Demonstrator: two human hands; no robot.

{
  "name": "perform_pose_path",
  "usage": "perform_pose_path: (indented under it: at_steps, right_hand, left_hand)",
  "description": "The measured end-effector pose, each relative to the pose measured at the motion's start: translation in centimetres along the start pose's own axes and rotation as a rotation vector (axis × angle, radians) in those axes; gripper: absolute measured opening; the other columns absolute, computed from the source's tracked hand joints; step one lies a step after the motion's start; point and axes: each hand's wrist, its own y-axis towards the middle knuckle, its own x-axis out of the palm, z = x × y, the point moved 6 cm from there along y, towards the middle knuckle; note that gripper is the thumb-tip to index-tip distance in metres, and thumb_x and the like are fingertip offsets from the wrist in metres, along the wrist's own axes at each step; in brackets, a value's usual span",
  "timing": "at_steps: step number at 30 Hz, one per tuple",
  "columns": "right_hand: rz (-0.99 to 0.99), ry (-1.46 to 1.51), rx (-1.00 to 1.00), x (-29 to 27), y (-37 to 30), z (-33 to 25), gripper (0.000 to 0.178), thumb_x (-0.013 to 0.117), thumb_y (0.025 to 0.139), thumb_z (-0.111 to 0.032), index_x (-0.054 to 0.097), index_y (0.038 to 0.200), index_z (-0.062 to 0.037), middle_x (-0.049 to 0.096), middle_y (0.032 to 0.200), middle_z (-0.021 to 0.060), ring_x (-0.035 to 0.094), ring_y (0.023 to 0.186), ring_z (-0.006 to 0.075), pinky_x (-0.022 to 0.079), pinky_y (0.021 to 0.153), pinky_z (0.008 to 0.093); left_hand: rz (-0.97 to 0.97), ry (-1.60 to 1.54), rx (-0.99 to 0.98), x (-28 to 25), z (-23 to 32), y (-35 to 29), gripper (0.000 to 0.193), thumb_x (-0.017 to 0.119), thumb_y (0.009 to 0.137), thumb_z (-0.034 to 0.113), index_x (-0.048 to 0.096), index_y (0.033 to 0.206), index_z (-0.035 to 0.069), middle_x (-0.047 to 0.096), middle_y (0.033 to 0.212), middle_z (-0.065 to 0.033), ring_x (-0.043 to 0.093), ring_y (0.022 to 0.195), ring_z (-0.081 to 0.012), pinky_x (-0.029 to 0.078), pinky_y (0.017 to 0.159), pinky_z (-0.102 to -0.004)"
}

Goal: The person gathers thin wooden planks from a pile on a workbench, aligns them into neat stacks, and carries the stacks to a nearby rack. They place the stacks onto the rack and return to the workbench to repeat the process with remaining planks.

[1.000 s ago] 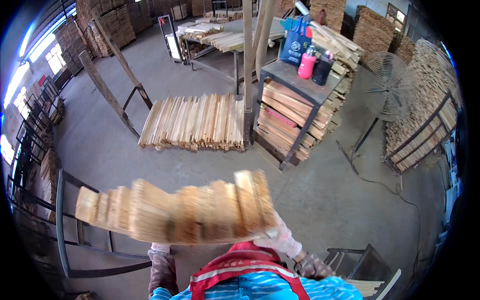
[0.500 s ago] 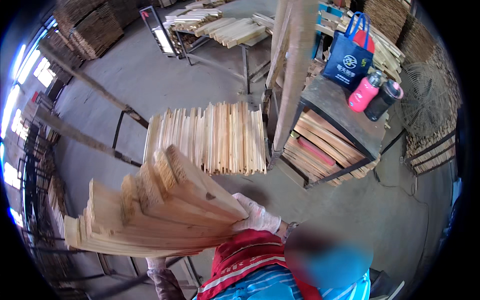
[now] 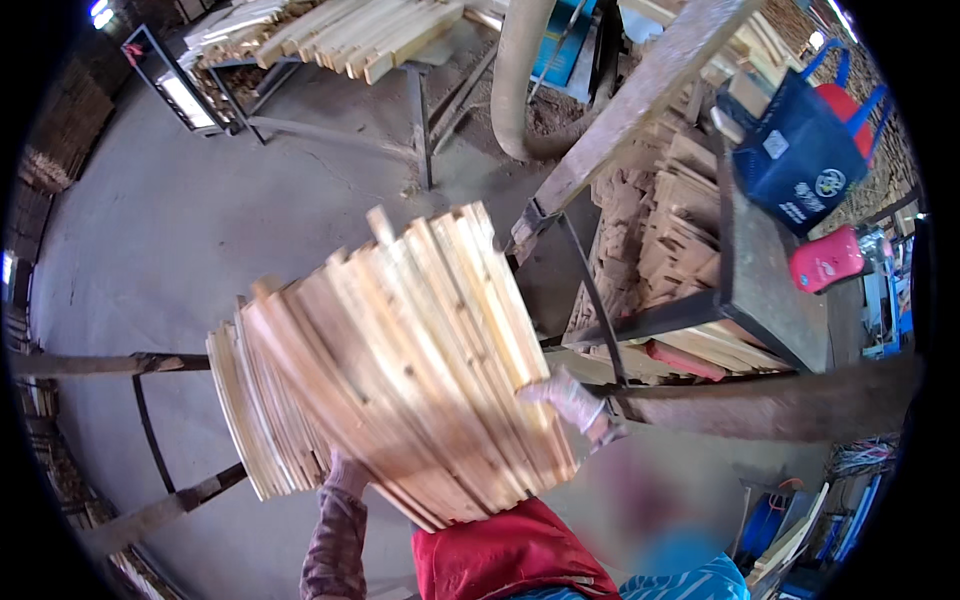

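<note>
A thick bundle of pale wooden boards stands on edge in front of me, slanting to the left, and both hands hold it. My left hand presses on its lower left side, fingers partly hidden by the wood. On the right side, my gloved right hand grips the outermost boards. Against the bundle's left side lies a row of similar boards, above the rack's bars. Where the bundle ends and the row begins is hard to make out.
Rack bars stick out to the left, and a brown beam crosses on the right. A metal-legged table with boards stands ahead. At right, a dark-topped stand carries a blue bag and a pink bottle.
The bundle has swung from my left, where it was tilted and fanned, over to the row of boards on the rack. My view has turned, and both hands still hold the bundle.
</note>
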Motion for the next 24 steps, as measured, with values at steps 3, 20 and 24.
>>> perform_pose_path:
  at_steps: [3, 20, 24]
  right_hand:
    - [0.139, 0.168, -0.035, -5.9, 12.7, 9.6, 0.047, 0.069, 0.091, -0.037, 0.070, 0.120, -0.0002, 0.071, 0.118, 0.0108, 0.065, 0.112, 0.0201, 0.046, 0.104, 0.0344]
    - [0.878, -0.835, 0.177, -9.1, 17.9, 17.7, 0.084, 0.047, 0.094, -0.065, 0.036, 0.149, -0.0028, 0.052, 0.141, 0.0239, 0.055, 0.123, 0.0412, 0.043, 0.104, 0.0475]
    - [0.767, -0.614, 0.205, -10.8, 19.9, 20.3, 0.064, 0.041, 0.098, -0.063, 0.056, 0.132, -0.0103, 0.070, 0.107, 0.0227, 0.065, 0.098, 0.0440, 0.050, 0.085, 0.0526]
  left_hand:
    - [0.303, 0.110, -0.207, 1.9, -4.9, 14.2, 0.077, 0.048, 0.095, 0.066, 0.047, 0.144, 0.007, 0.054, 0.141, -0.0159, 0.050, 0.130, -0.0360, 0.042, 0.108, -0.0513]
    - [0.184, 0.294, -0.385, 5.6, -9.0, 27.0, 0.104, 0.036, 0.084, 0.088, 0.048, 0.143, 0.003, 0.054, 0.142, -0.0206, 0.053, 0.126, -0.0415, 0.043, 0.105, -0.0563]
    - [0.205, 1.039, -0.759, 2.2, -5.7, 27.0, 0.127, 0.018, 0.077, 0.096, 0.045, 0.137, -0.013, 0.040, 0.145, -0.0407, 0.040, 0.133, -0.0596, 0.030, 0.109, -0.0660]
